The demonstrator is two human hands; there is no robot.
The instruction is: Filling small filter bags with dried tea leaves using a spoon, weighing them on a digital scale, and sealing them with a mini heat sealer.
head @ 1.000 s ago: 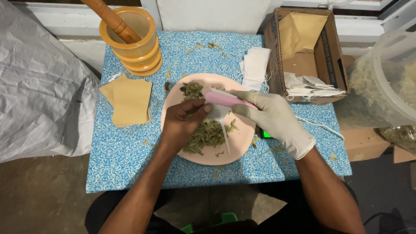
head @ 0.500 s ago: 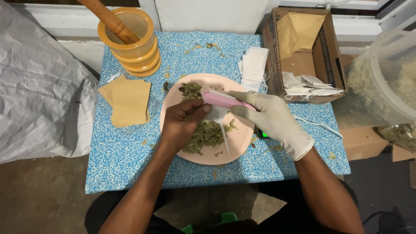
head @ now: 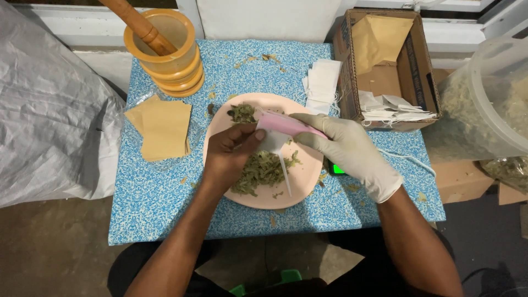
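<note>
Between both hands (head: 231, 154) (head: 346, 151) (over leaves): pink scoop (head: 289, 125).

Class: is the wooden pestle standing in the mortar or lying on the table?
Standing in it: the pestle leans tilted inside the orange mortar.

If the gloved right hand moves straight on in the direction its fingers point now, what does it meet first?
The right hand points leftward across the pink plate. It would probably first meet the left hand, which already pinches the same small white bag. Depth is unclear.

Smooth pink plastic plate (head: 300, 190), matt paper envelopes (head: 162, 129), wooden pestle (head: 137, 25)
</note>
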